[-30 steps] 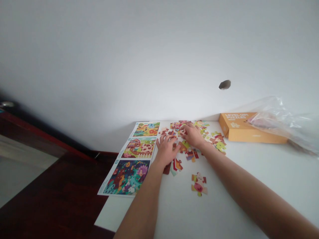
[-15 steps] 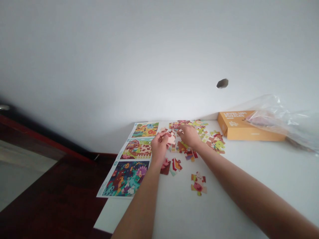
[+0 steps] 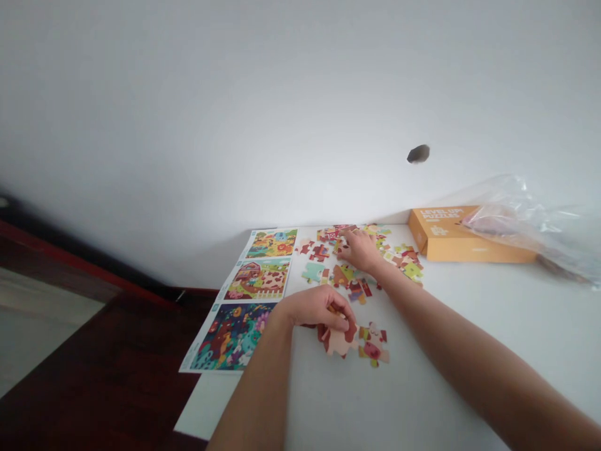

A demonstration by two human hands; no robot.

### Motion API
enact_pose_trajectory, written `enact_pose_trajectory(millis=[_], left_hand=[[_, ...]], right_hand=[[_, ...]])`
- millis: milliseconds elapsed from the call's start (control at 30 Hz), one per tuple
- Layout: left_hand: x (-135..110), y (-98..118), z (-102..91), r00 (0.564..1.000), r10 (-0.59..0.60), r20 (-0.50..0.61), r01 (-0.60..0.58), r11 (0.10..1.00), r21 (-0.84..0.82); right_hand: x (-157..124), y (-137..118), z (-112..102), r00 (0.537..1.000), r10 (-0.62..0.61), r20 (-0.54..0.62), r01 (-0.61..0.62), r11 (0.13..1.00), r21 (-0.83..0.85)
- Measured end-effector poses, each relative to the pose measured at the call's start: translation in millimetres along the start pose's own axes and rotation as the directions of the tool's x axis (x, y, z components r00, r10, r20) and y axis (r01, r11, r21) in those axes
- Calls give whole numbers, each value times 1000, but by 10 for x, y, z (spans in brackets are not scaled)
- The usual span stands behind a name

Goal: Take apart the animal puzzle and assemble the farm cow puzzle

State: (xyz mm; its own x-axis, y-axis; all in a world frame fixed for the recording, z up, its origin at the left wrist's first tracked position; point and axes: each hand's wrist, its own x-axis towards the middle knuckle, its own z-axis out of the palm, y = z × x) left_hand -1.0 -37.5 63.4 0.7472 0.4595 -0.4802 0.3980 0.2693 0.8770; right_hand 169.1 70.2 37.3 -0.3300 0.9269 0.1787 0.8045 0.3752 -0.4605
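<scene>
My left hand is closed on a cream puzzle piece with brown patches, held low over the table. Right beside it lies a puzzle piece with a cow's face; whether the two touch I cannot tell. My right hand is over the heap of loose puzzle pieces at the back, its fingers bent down among them. What those fingertips grip, if anything, is hidden. Close to the heap's left side lies a pale green puzzle piece.
A sheet with three printed pictures lies along the table's left edge. At the back right stands an orange puzzle box with a clear plastic bag on it. A white wall with a hole rises behind the white table.
My left hand has come down and nearer with the patched piece, from the heap to beside the cow-face piece. The right hand has shifted only slightly over the heap.
</scene>
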Motion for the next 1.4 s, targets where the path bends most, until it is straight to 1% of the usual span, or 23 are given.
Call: enact_pose_trajectory(millis=[100, 233, 300, 367, 400, 433, 533, 633, 667, 700, 733, 767, 800, 833, 867, 900, 933, 967, 1000, 1067, 1100, 1233, 1400], left_hand=[[17, -26, -29, 999, -3, 55, 0, 998, 65], [30, -61, -38, 992, -11, 128, -6, 992, 128], [30, -71, -37, 994, -21, 111, 2, 986, 168], [23, -68, -37, 996, -32, 80, 15, 980, 200], [16, -60, -36, 997, -34, 67, 20, 977, 211], [5, -47, -34, 998, -35, 57, 22, 976, 218], [-46, 11, -17, 999, -21, 28, 14, 977, 213], [-79, 59, 10, 1000, -11, 27, 7, 986, 164], [-74, 62, 12, 1000, 23, -8, -22, 989, 144], [-58, 55, 5, 992, 90, -92, -78, 989, 123], [-32, 37, -14, 955, 181, -235, -159, 981, 109], [2, 9, -46, 851, 291, -438, -265, 957, 120], [40, -29, -92, 671, 369, -643, -348, 923, 166], [78, -74, -147, 460, 394, -795, -361, 902, 238], [113, -124, -208, 278, 400, -874, -290, 902, 320], [143, -176, -269, 137, 429, -893, -149, 900, 410], [167, -227, -323, 62, 479, -875, 17, 876, 481], [188, -274, -366, 63, 528, -847, 167, 831, 531], [205, -315, -396, 97, 552, -828, 292, 780, 554], [238, -371, -416, 167, 515, -841, 469, 709, 527], [253, -386, -414, 187, 481, -857, 523, 690, 501], [300, -397, -408, 203, 398, -895, 596, 675, 435], [278, -425, -481, 189, 404, -895, 584, 686, 433]], right_hand=[[21, -52, -166, 999, -22, 27, 20, 997, 75], [-153, -106, -575, 989, -93, 115, 75, 985, 155], [-371, -85, -774, 928, -219, 302, 127, 947, 296], [-651, -21, -895, 830, -286, 479, 129, 934, 334], [-800, 25, -917, 804, -297, 515, 131, 934, 333], [-944, 78, -915, 798, -310, 517, 152, 934, 324], [-1296, 242, -806, 868, -337, 365, 274, 938, 214], [-1471, 344, -664, 855, -440, 276, 412, 898, 156], [-1494, 355, -630, 848, -468, 248, 447, 884, 136], [-1504, 354, -605, 844, -492, 215, 477, 871, 117], [-1507, 343, -587, 840, -513, 174, 503, 858, 105], [-1504, 324, -577, 835, -532, 139, 522, 847, 100], [-1501, 299, -571, 826, -551, 117, 542, 834, 104], [-1498, 270, -566, 810, -576, 111, 565, 817, 115], [-1497, 240, -562, 786, -606, 123, 593, 795, 131], [-1500, 213, -556, 758, -636, 145, 620, 772, 144], [-1505, 191, -548, 733, -660, 166, 642, 751, 155], [-1512, 175, -538, 713, -677, 184, 657, 736, 165], [-1519, 167, -527, 702, -686, 192, 664, 727, 172], [-1525, 167, -506, 707, -683, 182, 660, 731, 175], [-1520, 169, -498, 717, -676, 172, 654, 737, 169], [-1429, 53, -452, 772, -604, 199, 597, 796, 102], [-1199, -472, -173, 817, -513, 265, 526, 850, 27]])
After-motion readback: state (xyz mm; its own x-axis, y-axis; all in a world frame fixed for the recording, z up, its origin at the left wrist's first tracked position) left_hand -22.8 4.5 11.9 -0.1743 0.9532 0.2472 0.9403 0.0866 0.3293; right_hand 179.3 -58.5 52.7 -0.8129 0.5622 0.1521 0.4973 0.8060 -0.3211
